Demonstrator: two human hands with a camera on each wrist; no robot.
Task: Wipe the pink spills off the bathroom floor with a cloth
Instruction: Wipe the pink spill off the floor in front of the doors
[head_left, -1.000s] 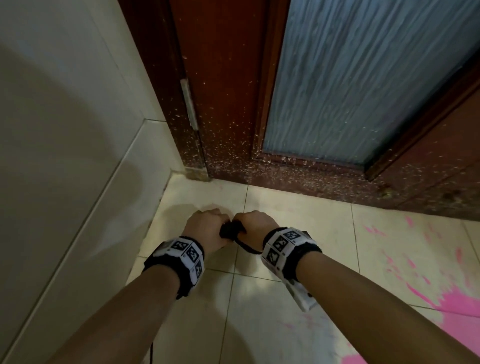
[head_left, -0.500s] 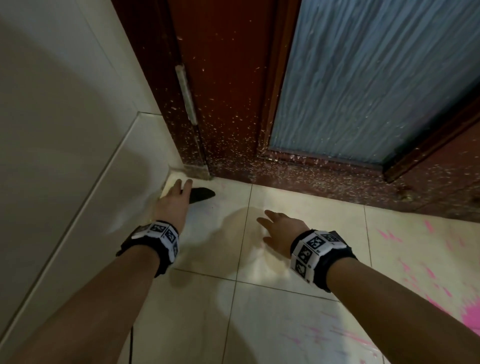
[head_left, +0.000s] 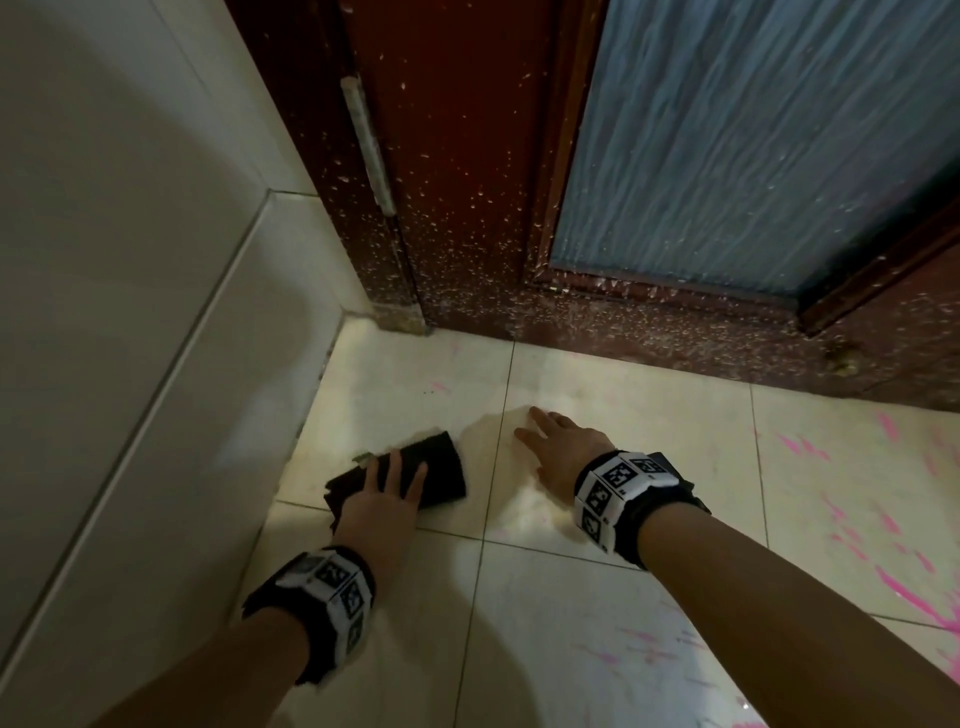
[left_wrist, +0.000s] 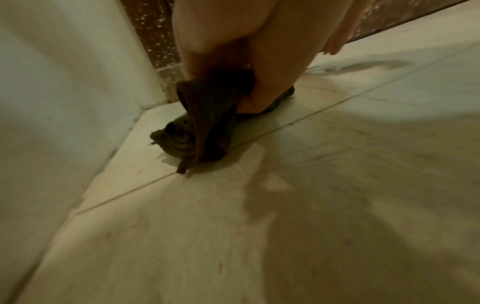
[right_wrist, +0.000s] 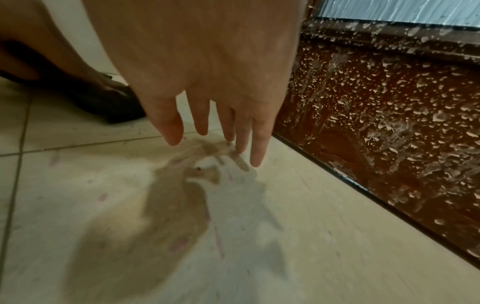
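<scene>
head view: i see both hands low on the tiled floor (head_left: 597, 649), close to its far left corner where the wall (head_left: 130, 312) meets the door (head_left: 467, 156).
wall: pale tiles running along the floor's left edge.
cloth: dark cloth (head_left: 441, 467) lying on the floor near that left edge, one end bunched and rolled in the left wrist view (left_wrist: 187, 135).
left hand: my left hand (head_left: 387, 493) lies flat on the cloth with the fingers straight, pressing it down onto the tile; nothing is curled around it.
right hand: my right hand (head_left: 561, 452) sits just right of the cloth, apart from it, fingers spread and straight; in the right wrist view (right_wrist: 207, 82) the fingertips (right_wrist: 255, 160) reach the tile, gripping nothing.
door: dark red-brown wood flecked with pale spots along the floor's far edge, with a ribbed blue-grey glass panel (head_left: 753, 130).
pink spills: pink spills (head_left: 909, 587) streak the floor's right edge, well apart from the cloth; fainter pink marks (head_left: 639, 644) lie on the near tiles by my right forearm.
</scene>
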